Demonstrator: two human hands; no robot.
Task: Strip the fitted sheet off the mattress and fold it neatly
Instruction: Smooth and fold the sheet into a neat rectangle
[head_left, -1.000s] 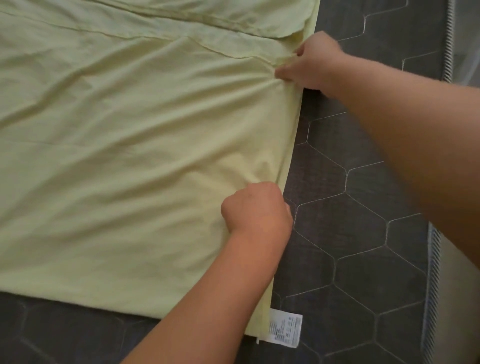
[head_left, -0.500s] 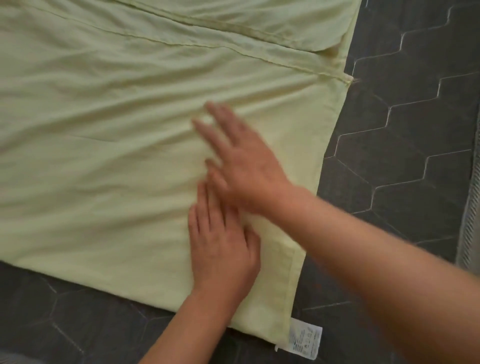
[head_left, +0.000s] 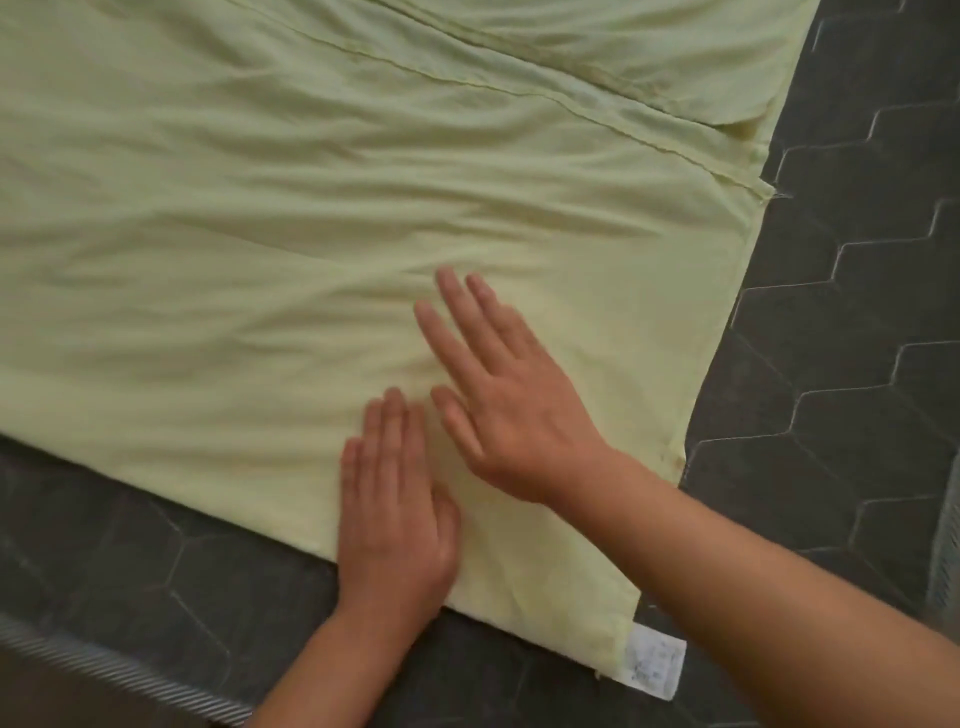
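A dark grey mattress (head_left: 857, 364), stitched in a hexagon pattern, fills the view. It shows bare along the near side and down the right. At the near left corner runs its striped edge band (head_left: 130, 670), blurred.

The pale yellow-green sheet (head_left: 260, 260) is off the mattress corners and lies spread flat on top, covering the left and far parts of the scene. At its near right corner a white label (head_left: 655, 662) sticks out onto the mattress. There is dark print on it, but it is too blurred to read.

Just left of that corner the left hand (head_left: 395, 514) lies palm down on the sheet near its near edge. Its fingers are straight and close together and point away. Just beyond it and slightly right, the right hand (head_left: 514, 410) also lies flat on the cloth, with its fingers spread wide and angled to the far left. The thumb side of the right hand sits just beside the left fingertips. Neither hand holds anything.

Beyond the hands the sheet is rumpled in long, shallow wrinkles running left to right. Farther on, a stitched seam (head_left: 571, 104) crosses it at a slant toward the right edge. Past that seam, another layer of the same cloth (head_left: 675, 47) lies folded over at the far right.
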